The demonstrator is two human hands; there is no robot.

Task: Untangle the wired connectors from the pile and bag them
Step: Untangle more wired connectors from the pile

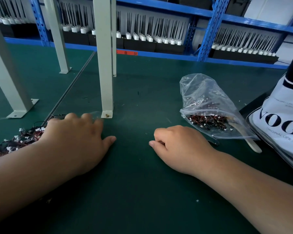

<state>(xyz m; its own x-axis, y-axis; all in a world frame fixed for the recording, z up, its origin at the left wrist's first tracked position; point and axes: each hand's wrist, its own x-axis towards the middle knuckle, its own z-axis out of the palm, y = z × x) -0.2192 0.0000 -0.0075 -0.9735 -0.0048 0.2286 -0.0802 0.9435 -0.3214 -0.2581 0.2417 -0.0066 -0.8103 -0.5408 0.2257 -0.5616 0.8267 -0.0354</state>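
At lower left, the left hand [74, 141] rests with fingers spread beside the connector pile [15, 141]. The right hand [178, 146] is curled with nothing visible in it, near the bag [208, 98] on the counter [134, 191].

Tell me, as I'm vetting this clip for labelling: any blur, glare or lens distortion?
Head view: motion blur smears the fingertips of the left hand; the right hand is sharp; soft highlights glint on the clear bag; the wide lens splays the grey posts and slants the blue shelf rail; lighting is even, shadows faint.
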